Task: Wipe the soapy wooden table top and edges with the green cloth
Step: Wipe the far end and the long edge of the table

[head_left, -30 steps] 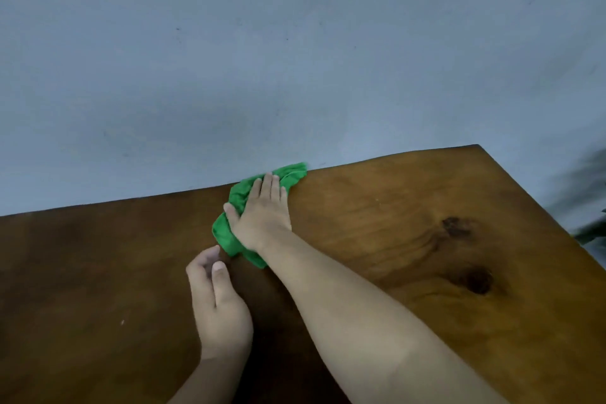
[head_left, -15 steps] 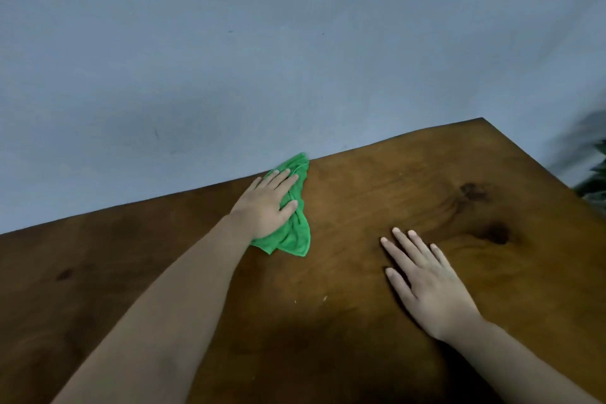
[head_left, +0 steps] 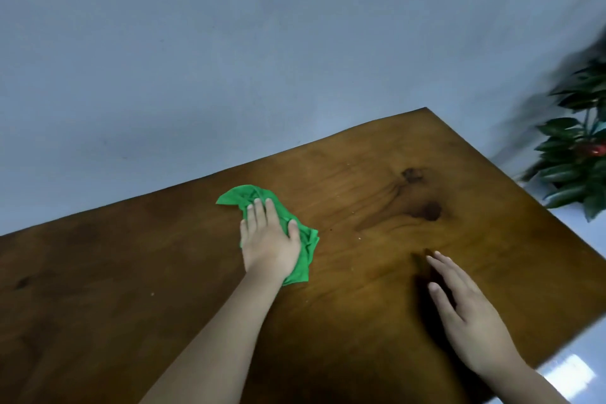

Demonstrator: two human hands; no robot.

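Two hands low: left hand (head_left: 269, 241) presses green cloth (head_left: 242, 195), fingers (head_left: 259, 211) straight; right hand (head_left: 469, 318) flat, empty, over tabletop (head_left: 131, 272). Cloth soft, light, likely bunches; I'd press mid-cloth.

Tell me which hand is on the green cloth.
The left hand, pressing flat on the green cloth; the right hand is open over the bare wooden table, apart from the cloth.
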